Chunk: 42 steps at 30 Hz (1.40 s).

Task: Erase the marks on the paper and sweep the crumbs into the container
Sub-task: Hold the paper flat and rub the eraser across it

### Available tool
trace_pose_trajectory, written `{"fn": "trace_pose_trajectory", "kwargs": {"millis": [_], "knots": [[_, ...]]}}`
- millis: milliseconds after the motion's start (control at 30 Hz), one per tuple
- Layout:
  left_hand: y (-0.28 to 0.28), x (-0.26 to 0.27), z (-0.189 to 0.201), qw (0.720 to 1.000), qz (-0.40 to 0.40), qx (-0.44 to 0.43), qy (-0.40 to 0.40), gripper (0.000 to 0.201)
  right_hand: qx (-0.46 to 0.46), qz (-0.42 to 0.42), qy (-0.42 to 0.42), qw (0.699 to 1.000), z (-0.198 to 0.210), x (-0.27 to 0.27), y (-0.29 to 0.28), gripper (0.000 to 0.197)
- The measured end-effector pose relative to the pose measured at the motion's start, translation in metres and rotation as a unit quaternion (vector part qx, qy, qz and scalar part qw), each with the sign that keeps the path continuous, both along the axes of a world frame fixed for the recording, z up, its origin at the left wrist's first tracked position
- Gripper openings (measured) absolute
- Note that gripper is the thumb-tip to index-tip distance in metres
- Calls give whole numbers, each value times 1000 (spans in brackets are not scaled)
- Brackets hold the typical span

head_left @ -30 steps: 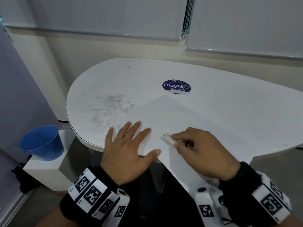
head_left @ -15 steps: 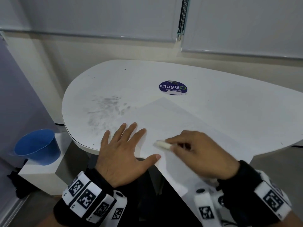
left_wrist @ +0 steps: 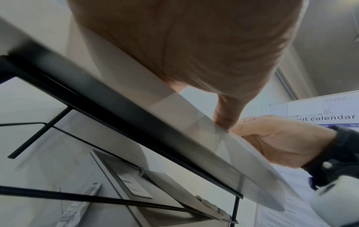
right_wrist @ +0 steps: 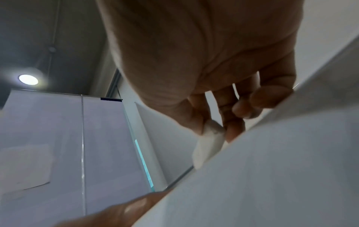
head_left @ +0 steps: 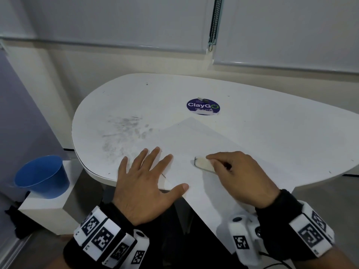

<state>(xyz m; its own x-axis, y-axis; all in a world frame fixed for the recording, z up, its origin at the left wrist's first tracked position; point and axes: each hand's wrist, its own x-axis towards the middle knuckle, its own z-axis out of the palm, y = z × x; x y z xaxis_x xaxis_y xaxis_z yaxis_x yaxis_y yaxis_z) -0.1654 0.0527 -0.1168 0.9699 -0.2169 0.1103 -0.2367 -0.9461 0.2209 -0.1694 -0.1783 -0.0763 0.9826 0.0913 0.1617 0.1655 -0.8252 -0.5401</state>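
A white sheet of paper [head_left: 196, 138] lies on the white table [head_left: 272, 121], its near corner hanging over the front edge. My left hand [head_left: 143, 175] lies flat with spread fingers on the paper's left part and the table edge. My right hand [head_left: 239, 175] pinches a white eraser [head_left: 204, 164] and holds it against the paper. In the right wrist view the eraser [right_wrist: 208, 144] sits between thumb and fingers, touching the paper [right_wrist: 272, 176]. A blue container [head_left: 41, 176] stands on a low white block left of the table.
Grey smudges [head_left: 124, 133] cover the tabletop left of the paper. A round purple sticker [head_left: 203, 106] sits beyond the paper. Window blinds and a wall close off the back. The low white block [head_left: 48, 212] stands below the table's left edge.
My right hand has slid the eraser a little to the right across the paper. The left hand stays flat in the same place.
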Motion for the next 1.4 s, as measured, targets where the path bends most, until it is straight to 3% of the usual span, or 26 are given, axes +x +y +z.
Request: {"fn": "trace_pose_trajectory", "kwargs": {"millis": [167,333,467,633,800,967,1100,1267,1400], "knots": [[1,-1,-3,998,-11,-50,-27,87,48,31,32,998,-3,-4,9,28],[0,0,-2,1000,-3,-16,-18,93,10,24,-31,999,-3,-5,10,27],[-1,-2,1,1000,-2,-10,-9,97,23,150,45,987,4,-21,24,25],[0,-1,0,1000,0,23,4,102,12,44,-2,999,-1,-6,9,24],[-2,-1,1,1000,3,25,1,103,18,133,23,991,1,-22,29,22],[-1,-1,0,1000,-1,21,4,103,24,32,-28,999,1,-6,6,23],[-2,-1,0,1000,-3,25,-6,104,37,146,17,988,1,-26,35,18],[-1,-1,0,1000,-1,25,-2,104,36,48,1,998,-1,1,26,25],[-1,-1,-1,1000,-9,16,-7,106,23,146,29,989,4,-17,43,25]]}}
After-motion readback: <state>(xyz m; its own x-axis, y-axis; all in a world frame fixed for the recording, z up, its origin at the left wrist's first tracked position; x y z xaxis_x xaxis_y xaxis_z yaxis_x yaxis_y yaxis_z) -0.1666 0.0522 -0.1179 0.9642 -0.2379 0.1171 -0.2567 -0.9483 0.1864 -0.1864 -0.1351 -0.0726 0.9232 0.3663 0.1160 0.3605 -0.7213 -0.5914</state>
